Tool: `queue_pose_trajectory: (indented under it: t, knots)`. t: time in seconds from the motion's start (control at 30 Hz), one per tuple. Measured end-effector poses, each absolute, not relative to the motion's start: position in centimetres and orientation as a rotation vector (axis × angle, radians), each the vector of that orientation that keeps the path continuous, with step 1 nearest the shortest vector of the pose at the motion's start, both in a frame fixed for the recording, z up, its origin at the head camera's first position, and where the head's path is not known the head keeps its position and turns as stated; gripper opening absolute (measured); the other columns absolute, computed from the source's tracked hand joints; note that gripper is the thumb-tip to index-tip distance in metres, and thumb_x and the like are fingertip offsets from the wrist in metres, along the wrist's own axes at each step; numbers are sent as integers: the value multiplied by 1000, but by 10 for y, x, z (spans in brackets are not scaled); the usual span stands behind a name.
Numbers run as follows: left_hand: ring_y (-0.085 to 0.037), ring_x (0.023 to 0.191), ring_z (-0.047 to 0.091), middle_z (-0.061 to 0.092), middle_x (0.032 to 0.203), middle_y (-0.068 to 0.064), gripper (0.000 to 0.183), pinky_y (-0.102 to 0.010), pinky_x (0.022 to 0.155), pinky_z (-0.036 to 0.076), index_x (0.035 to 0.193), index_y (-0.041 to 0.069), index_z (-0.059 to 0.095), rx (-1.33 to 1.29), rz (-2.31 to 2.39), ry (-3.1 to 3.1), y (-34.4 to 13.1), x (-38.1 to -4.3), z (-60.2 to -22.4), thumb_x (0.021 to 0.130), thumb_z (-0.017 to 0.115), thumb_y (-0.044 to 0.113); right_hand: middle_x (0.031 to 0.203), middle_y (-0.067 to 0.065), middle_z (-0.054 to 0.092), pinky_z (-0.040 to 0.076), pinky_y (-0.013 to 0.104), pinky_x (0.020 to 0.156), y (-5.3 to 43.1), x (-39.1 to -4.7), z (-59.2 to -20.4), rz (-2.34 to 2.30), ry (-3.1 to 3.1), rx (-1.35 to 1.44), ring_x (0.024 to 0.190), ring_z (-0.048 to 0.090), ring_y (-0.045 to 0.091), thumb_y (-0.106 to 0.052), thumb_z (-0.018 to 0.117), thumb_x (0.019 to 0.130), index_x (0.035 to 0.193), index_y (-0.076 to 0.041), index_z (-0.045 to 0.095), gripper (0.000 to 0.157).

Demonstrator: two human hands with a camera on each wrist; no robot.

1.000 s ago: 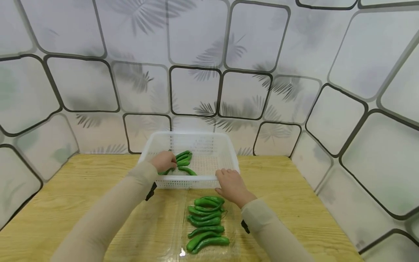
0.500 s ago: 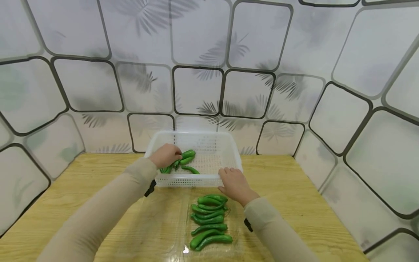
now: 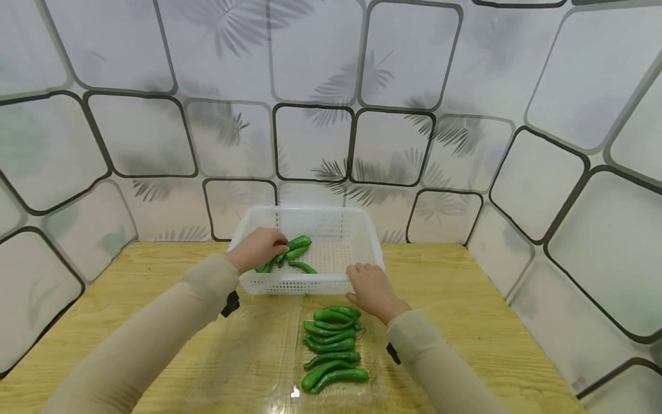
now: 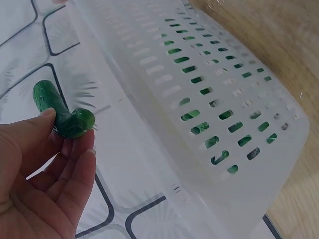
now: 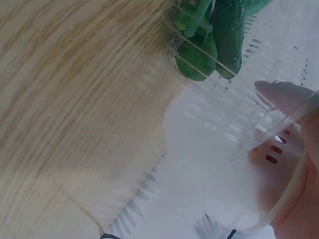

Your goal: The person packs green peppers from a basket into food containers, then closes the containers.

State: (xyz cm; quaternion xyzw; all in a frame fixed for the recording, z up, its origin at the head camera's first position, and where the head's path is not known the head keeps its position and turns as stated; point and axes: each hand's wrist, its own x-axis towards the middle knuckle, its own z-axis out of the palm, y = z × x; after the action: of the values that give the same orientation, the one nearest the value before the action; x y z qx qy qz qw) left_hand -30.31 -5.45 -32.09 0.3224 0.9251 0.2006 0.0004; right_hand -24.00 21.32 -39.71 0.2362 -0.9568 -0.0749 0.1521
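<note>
In the left wrist view my left hand (image 4: 47, 169) pinches a bent green chili pepper (image 4: 60, 112) between thumb and fingers. The head view places this left hand (image 3: 260, 248) inside the white plastic basket (image 3: 297, 284), at its left. Several more green peppers (image 3: 302, 267) lie on the basket floor, partly hidden by the hand. My right hand (image 3: 374, 292) grips the basket's front rim near the right corner, its fingers hooked over the edge. In front lies a clear plastic clamshell box (image 3: 243, 356), with a column of green peppers (image 3: 331, 345) in its right half.
The basket and clamshell box stand on a light wooden table (image 3: 450, 322). A pale patterned wall covering (image 3: 315, 144) rises behind the basket and along both sides. Seen from the right wrist, the clear box's edge (image 5: 249, 144) is close to the right thumb.
My left hand has lifted slightly among the peppers and draws one up in its pinch. The right hand keeps its grip on the rim. The head view has shifted a little.
</note>
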Motion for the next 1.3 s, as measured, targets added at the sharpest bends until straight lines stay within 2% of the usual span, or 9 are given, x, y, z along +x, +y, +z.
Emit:
queue_pose_trajectory:
  t: [0.3,0.57,0.9,1.13,1.3]
  knots:
    - [-13,72,60,67,88,-5,18,-32,67,49,102,3,69,1042,666,2864,-54,-273,-325,93,59,15,72,2,44,35,31,58,213,-241,-401,-215,-2733,677,62,43,18,-35,76,78,85,-10,48,38]
    - [-11,81,62,67,92,-1,18,-29,71,50,103,6,69,1162,684,2734,-41,-242,-334,93,59,16,74,3,46,35,32,57,216,-240,-399,-174,-2738,701,62,44,19,-32,78,76,86,-9,49,39]
    - [-1,57,51,62,72,6,13,-21,57,45,87,7,71,1312,656,2509,-14,-207,-358,90,63,16,74,4,45,35,31,58,219,-243,-399,-194,-2713,717,62,42,19,-20,80,75,85,-8,46,38]
    - [2,70,57,65,82,9,14,-18,65,47,95,11,72,1263,544,2412,6,-186,-370,89,64,21,76,4,46,37,32,60,216,-245,-400,-203,-2723,684,66,46,20,-21,79,76,87,-8,46,37]
    - [3,66,55,64,78,11,13,-16,62,45,92,12,72,1252,481,2389,17,-178,-380,89,65,22,74,3,44,35,31,58,214,-245,-402,-215,-2717,687,64,43,19,-22,79,76,85,-8,45,37]
